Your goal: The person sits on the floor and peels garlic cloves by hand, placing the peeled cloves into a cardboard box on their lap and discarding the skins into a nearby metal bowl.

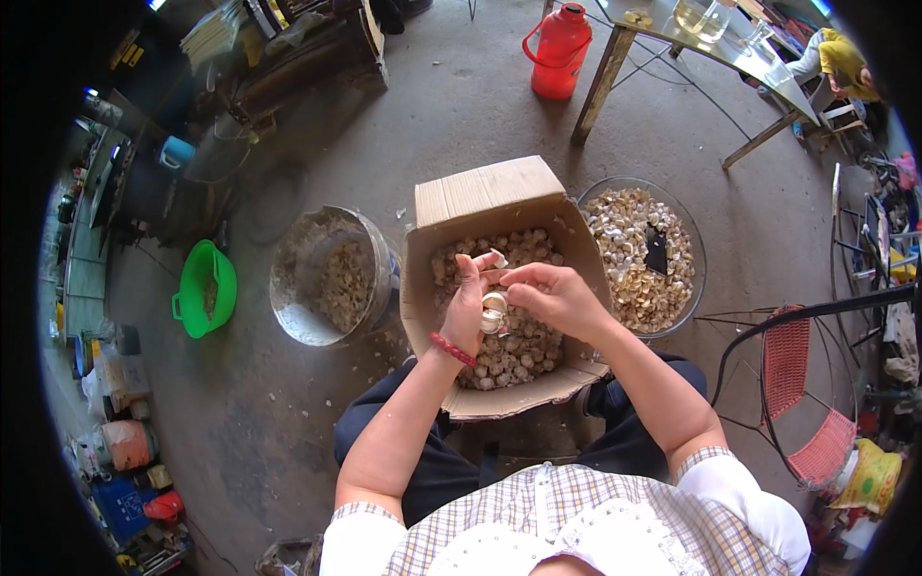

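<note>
My left hand (467, 306) is above an open cardboard box (490, 191), holding a partly broken garlic bulb (494, 311) in its palm. A small piece of garlic (498, 259) shows at the tips of the left fingers. My right hand (551, 297) reaches in from the right, its thumb and forefinger pinched together beside the bulb. Whether anything sits between those fingertips is too small to tell. Many whole garlic bulbs (515, 360) lie in the box below both hands. To the right, a round clear basin (702, 277) holds loose garlic cloves (630, 288) and a flat black object (655, 249).
Left of the box stands a dirty bucket (295, 317) with garlic scraps inside. Beyond it is a green plastic basin (225, 277). A red thermos flask (560, 54) stands near a table (598, 93). At right are a red woven chair (784, 360) and, farther off, a person in yellow (846, 65).
</note>
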Tool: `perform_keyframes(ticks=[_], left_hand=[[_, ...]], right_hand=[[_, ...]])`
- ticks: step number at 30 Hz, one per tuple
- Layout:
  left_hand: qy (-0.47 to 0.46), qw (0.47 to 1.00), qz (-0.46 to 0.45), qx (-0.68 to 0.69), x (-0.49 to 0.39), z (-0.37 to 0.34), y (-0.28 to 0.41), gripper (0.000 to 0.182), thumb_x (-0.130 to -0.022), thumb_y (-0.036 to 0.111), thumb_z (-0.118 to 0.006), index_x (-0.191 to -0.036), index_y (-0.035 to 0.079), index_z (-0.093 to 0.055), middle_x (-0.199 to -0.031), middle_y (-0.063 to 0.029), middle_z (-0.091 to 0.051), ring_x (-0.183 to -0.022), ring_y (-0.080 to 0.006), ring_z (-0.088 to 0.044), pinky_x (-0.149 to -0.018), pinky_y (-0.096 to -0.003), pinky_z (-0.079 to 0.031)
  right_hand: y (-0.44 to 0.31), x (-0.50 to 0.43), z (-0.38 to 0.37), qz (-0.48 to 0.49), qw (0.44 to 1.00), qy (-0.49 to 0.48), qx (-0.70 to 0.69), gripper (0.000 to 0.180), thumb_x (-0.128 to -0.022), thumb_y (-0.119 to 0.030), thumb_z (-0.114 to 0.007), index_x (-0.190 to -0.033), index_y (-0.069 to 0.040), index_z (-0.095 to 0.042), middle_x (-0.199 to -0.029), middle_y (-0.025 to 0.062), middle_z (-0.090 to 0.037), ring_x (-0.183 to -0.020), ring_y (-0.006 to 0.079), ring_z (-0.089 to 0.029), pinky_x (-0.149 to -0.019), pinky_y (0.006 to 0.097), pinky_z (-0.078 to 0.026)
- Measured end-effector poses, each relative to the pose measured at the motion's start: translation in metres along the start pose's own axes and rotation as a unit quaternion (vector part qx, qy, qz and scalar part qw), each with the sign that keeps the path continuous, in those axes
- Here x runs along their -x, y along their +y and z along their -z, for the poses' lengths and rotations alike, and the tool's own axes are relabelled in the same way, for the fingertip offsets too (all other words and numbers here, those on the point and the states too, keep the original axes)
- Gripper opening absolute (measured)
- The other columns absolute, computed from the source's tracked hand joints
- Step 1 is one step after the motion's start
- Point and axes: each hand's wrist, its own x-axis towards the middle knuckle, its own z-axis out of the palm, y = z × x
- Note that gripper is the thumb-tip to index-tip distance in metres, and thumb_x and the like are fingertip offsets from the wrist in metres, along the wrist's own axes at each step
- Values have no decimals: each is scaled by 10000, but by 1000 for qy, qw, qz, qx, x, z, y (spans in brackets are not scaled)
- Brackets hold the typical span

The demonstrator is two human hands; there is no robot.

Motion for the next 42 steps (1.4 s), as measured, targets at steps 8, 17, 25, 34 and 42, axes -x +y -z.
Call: perform_keyframes(ticks=[8, 17, 25, 34, 42], left_hand=[[-79, 994, -15, 81, 0, 3, 1, 703, -925, 549, -409, -1366, 7, -324, -1219, -113, -534, -1089, -193, -557, -966, -332, -442], [-92, 988, -110, -64, 2, -1, -3, 388, -884, 43, -621, -1258, -6, -529, -1037, 5, -610, -889, -37, -544, -770, -197, -471], [-64, 991, -94, -68, 7, -4, -2, 425, -858, 1, -633, -1265, -15, -514, -1073, -28, -609, -924, -54, -559, -808, -202, -478], [-51, 989, -32, 135, 1, 3, 0, 356, -868, 45, -626, -1203, 37, -507, -1153, -64, -590, -1006, -122, -583, -838, -258, -500], [6, 997, -70, -9, 6, -3, 2, 260, -886, 192, -661, -1116, 71, -646, -880, 26, -656, -775, -28, -573, -597, -166, -450]], right_hand=[[5, -1, -6, 140, 982, 27, 126, 229, -897, -155, -624, -1105, -66, -590, -770, 39, -635, -682, 86, -566, -652, 250, -482], [9, -3, 0, 175, 974, 48, 134, 198, -908, -32, -564, -1098, -81, -581, -816, 66, -636, -736, 105, -603, -662, 260, -503], [17, -3, -11, 16, 989, 75, -126, 152, -973, -174, -505, -1062, -79, -583, -740, -12, -544, -593, 57, -484, -503, 200, -405], [9, -8, 14, -119, 859, -49, -496, 260, -1006, -293, -413, -1104, -80, -524, -713, -14, -455, -495, 29, -368, -419, 156, -294], [6, -4, 8, -166, 882, -101, -430, 202, -974, -273, -505, -1054, -88, -530, -710, -11, -467, -494, 37, -374, -416, 161, -291]])
